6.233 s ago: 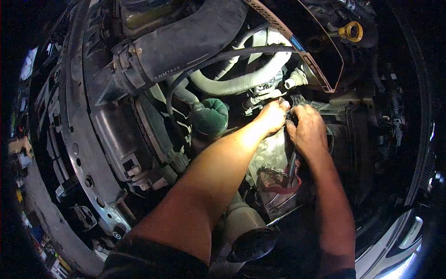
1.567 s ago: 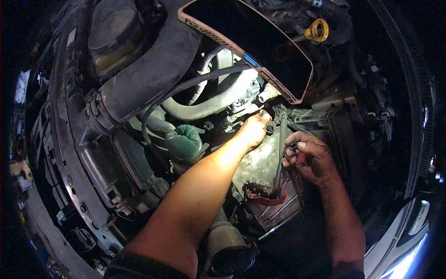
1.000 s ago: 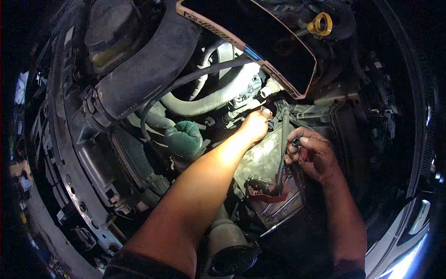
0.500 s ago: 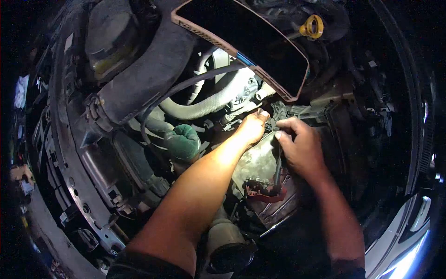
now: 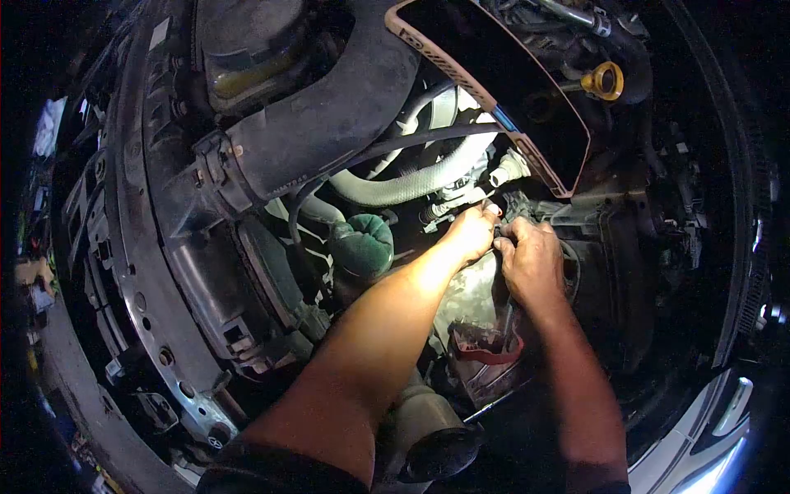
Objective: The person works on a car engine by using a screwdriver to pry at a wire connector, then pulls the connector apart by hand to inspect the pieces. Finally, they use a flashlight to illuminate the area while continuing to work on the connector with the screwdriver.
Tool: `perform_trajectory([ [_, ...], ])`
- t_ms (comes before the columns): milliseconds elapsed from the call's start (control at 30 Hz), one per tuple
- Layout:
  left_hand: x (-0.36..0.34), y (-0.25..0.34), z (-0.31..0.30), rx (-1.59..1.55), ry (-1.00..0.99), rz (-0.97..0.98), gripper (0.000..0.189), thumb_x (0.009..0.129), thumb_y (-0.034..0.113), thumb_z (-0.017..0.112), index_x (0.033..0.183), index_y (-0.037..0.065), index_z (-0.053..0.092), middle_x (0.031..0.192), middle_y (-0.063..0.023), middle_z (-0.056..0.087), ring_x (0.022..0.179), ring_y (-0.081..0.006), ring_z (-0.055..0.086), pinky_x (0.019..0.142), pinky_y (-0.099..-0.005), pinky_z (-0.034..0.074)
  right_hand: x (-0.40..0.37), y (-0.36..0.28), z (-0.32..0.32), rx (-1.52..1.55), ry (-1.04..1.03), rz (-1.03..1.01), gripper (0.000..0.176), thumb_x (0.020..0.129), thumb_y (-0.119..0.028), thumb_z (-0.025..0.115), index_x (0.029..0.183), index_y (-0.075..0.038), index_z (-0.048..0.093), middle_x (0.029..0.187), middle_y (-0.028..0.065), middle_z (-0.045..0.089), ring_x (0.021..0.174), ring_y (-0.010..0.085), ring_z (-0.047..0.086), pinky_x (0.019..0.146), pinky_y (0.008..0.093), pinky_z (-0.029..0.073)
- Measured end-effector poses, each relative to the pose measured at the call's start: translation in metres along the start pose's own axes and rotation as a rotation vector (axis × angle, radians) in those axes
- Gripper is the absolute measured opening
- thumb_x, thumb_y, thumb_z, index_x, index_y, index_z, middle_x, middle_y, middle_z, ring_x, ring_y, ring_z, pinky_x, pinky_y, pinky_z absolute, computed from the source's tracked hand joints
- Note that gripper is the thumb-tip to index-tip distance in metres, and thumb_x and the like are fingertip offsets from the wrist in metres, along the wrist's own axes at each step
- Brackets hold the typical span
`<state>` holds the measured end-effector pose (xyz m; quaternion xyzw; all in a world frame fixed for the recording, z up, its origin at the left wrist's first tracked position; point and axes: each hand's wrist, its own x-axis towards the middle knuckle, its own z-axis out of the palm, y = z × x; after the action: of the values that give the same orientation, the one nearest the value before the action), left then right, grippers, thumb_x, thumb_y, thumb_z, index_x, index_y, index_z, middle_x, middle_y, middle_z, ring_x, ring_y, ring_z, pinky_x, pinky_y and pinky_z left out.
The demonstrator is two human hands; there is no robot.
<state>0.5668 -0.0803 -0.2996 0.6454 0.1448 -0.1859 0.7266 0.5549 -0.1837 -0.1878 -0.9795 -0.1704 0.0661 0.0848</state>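
In the lit middle of an engine bay, my left hand is closed, thumb and fingers pinched at dark parts among the wiring. What it holds is too small and hidden to make out. Close beside it on the right, my right hand has its fingers curled and pinched at the same spot, their tips partly hidden. Below both hands lies a pale, dusty surface, with a red plastic cover at its near end. A pale connector sits just above the hands.
A phone in a pinkish case overhangs the work spot. Left of my left forearm is a green rounded object. A thick black air duct and a pale ribbed hose run behind. A yellow ring-shaped part stands upper right.
The view has shifted, so the scene sits farther right and a little lower. My right hand has moved in closer to my left, its fingers now curled at the same spot.
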Motion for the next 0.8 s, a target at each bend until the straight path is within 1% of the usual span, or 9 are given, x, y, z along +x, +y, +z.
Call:
perform_trajectory([
  [100, 0.003, -0.004, 0.001, -0.088, -0.036, -0.011, 0.047, 0.106, 0.036, 0.041, 0.115, -0.004, 0.064, 0.112, -0.0188, 0.068, 0.105, -0.0242, 0.061, 0.094, -0.0361, 0.046, 0.001, -0.001, 0.002, -0.051, 0.000, 0.000, 0.019, 0.080, -0.013, 0.076, 0.092, -0.002, 0.066, 0.092, 0.0190, 0.071, 0.091, 0.0394, 0.062, 0.083, 0.0482, 0.049],
  [133, 0.004, -0.006, 0.002, -0.071, -0.019, 0.011, 0.046, 0.107, 0.036, 0.041, 0.113, -0.004, 0.064, 0.109, -0.0173, 0.068, 0.101, -0.0227, 0.061, 0.093, -0.0357, 0.046, 0.002, -0.001, 0.003, -0.065, 0.019, -0.005, 0.018, 0.080, -0.013, 0.076, 0.091, -0.002, 0.067, 0.091, 0.0188, 0.071, 0.090, 0.0390, 0.063, 0.082, 0.0483, 0.049],
  [233, 0.013, -0.014, 0.006, -0.119, -0.029, 0.000, 0.045, 0.107, 0.035, 0.041, 0.111, -0.004, 0.064, 0.106, -0.0161, 0.068, 0.099, -0.0219, 0.060, 0.092, -0.0356, 0.046, 0.003, -0.004, 0.003, -0.082, 0.032, -0.001, 0.017, 0.080, -0.015, 0.075, 0.089, -0.002, 0.067, 0.091, 0.0178, 0.071, 0.089, 0.0382, 0.063, 0.083, 0.0478, 0.049],
  [333, 0.009, -0.010, 0.003, -0.134, -0.059, -0.066, 0.044, 0.107, 0.035, 0.042, 0.110, -0.003, 0.064, 0.104, -0.0150, 0.068, 0.097, -0.0217, 0.060, 0.092, -0.0359, 0.046, 0.001, -0.003, 0.003, -0.104, 0.047, -0.045, 0.017, 0.081, -0.015, 0.075, 0.090, -0.003, 0.067, 0.091, 0.0169, 0.070, 0.089, 0.0376, 0.063, 0.084, 0.0465, 0.050],
  [467, 0.000, 0.003, -0.001, -0.044, -0.031, -0.041, 0.043, 0.106, 0.035, 0.042, 0.112, -0.002, 0.065, 0.107, -0.0164, 0.068, 0.100, -0.0227, 0.061, 0.093, -0.0365, 0.046, 0.000, 0.003, 0.010, -0.130, 0.093, -0.155, 0.016, 0.081, -0.013, 0.074, 0.091, -0.003, 0.066, 0.090, 0.0169, 0.068, 0.089, 0.0370, 0.062, 0.083, 0.0454, 0.050],
  [533, -0.005, 0.010, -0.002, -0.014, -0.026, -0.061, 0.044, 0.106, 0.036, 0.043, 0.113, -0.001, 0.066, 0.109, -0.0175, 0.069, 0.101, -0.0235, 0.062, 0.093, -0.0368, 0.046, 0.001, 0.005, 0.012, -0.136, 0.094, -0.161, 0.016, 0.080, -0.012, 0.073, 0.091, -0.003, 0.066, 0.089, 0.0174, 0.067, 0.088, 0.0372, 0.062, 0.082, 0.0456, 0.050],
  [667, -0.006, 0.009, -0.001, -0.019, -0.017, -0.021, 0.046, 0.105, 0.038, 0.042, 0.115, -0.001, 0.066, 0.110, -0.0195, 0.069, 0.103, -0.0257, 0.063, 0.094, -0.0375, 0.046, 0.001, 0.006, 0.017, -0.202, 0.095, -0.169, 0.014, 0.079, -0.009, 0.072, 0.089, -0.002, 0.065, 0.089, 0.0181, 0.066, 0.087, 0.0381, 0.062, 0.082, 0.0466, 0.049],
  [733, -0.004, 0.006, -0.002, 0.020, -0.007, 0.012, 0.047, 0.105, 0.039, 0.042, 0.115, 0.000, 0.066, 0.110, -0.0194, 0.069, 0.102, -0.0261, 0.063, 0.094, -0.0376, 0.046, 0.001, 0.007, 0.017, -0.140, 0.127, -0.204, 0.014, 0.080, -0.009, 0.072, 0.089, -0.002, 0.064, 0.088, 0.0178, 0.066, 0.087, 0.0383, 0.062, 0.082, 0.0466, 0.049],
  [800, -0.003, 0.006, -0.002, 0.011, -0.017, -0.001, 0.047, 0.105, 0.039, 0.043, 0.116, -0.001, 0.066, 0.112, -0.0200, 0.069, 0.104, -0.0271, 0.063, 0.094, -0.0379, 0.046, 0.001, 0.009, 0.017, -0.105, 0.142, -0.231, 0.015, 0.080, -0.009, 0.072, 0.090, -0.002, 0.064, 0.087, 0.0176, 0.066, 0.087, 0.0381, 0.062, 0.082, 0.0466, 0.049],
])
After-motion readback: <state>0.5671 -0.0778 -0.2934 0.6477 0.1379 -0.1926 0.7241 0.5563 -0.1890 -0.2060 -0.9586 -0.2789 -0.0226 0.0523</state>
